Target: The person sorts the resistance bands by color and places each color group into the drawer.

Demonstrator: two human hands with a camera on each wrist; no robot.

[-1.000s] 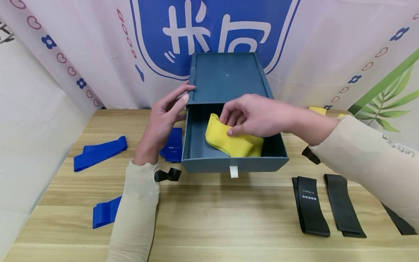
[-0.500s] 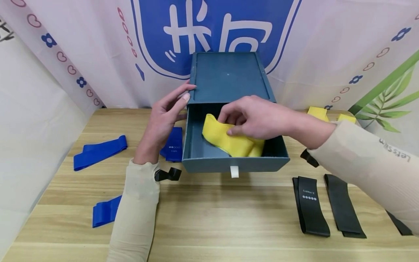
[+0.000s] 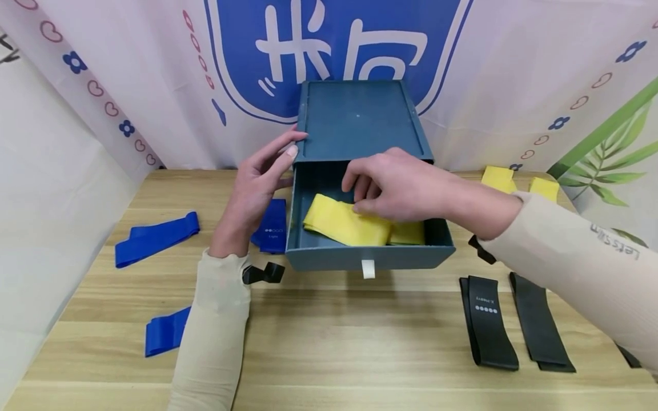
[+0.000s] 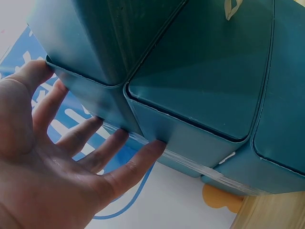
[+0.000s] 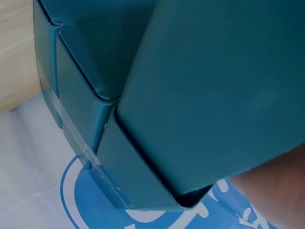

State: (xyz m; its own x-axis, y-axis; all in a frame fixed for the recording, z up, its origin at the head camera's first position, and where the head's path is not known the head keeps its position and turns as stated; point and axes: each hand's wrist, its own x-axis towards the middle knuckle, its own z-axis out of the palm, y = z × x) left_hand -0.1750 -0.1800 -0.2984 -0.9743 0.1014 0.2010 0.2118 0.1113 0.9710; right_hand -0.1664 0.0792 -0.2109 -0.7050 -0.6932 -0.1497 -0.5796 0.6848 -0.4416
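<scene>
A dark teal drawer (image 3: pixel 329 260) with a white pull tab is pulled out of its cabinet (image 3: pixel 360 117). Inside it lies a folded yellow resistance band (image 3: pixel 349 222), with more yellow band toward the right. My right hand (image 3: pixel 398 185) hovers in the drawer just over the band, fingers loosely bent, a gap between thumb and forefinger. Only a blurred part of this hand (image 5: pixel 281 191) enters the right wrist view, beside the drawer's underside. My left hand (image 4: pixel 62 162) spreads its fingers against the cabinet's side; the head view shows its thumb at the top edge.
Blue bands (image 3: pixel 156 238) lie on the left of the wooden table (image 3: pixel 329 354), one partly behind my left wrist. Black bands (image 3: pixel 490 325) lie on the right. Two yellow bands (image 3: pixel 498 178) stand at the back right. A printed curtain (image 3: pixel 169 114) hangs behind the cabinet.
The yellow band has come out of my right hand's pinch and dropped flatter into the drawer, spreading left. The left hand has stayed on the cabinet.
</scene>
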